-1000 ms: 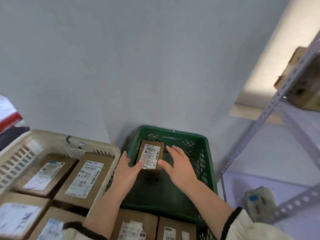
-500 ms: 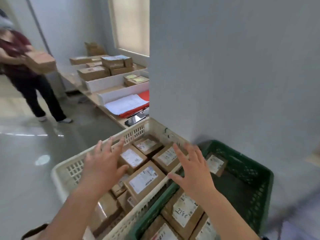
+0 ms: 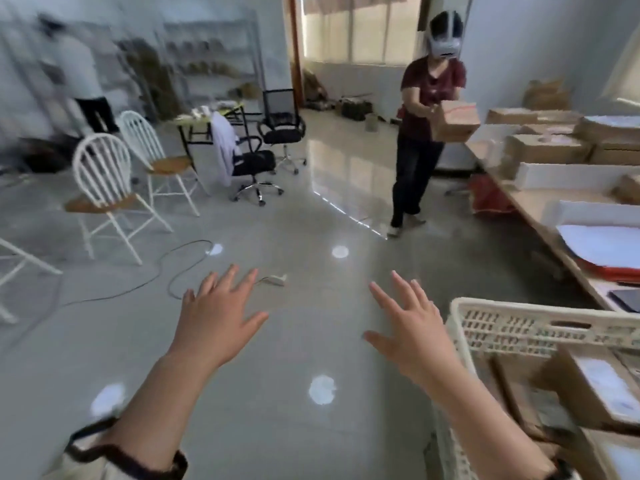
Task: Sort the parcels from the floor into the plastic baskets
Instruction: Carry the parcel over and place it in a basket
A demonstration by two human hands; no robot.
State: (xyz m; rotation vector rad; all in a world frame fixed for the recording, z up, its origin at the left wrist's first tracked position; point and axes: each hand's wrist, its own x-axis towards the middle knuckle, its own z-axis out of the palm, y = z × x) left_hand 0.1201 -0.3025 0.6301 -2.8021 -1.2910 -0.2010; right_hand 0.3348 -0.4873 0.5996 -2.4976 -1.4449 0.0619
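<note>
Both hands, left hand (image 3: 216, 317) and right hand (image 3: 412, 329), spread wide and hold nothing above the grey floor (image 3: 294, 341). Labelled parcels (image 3: 595, 386) lie blurred in the cream basket (image 3: 512, 327), which the frame's right and bottom edges cut off.

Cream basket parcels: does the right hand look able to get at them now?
Probably yes. The right hand hovers open and empty beside the rim of the cream basket, whose parcels lie uncovered.

cream slatted basket (image 3: 512, 327) lower right, brown labelled parcels (image 3: 595, 386) inside
</note>
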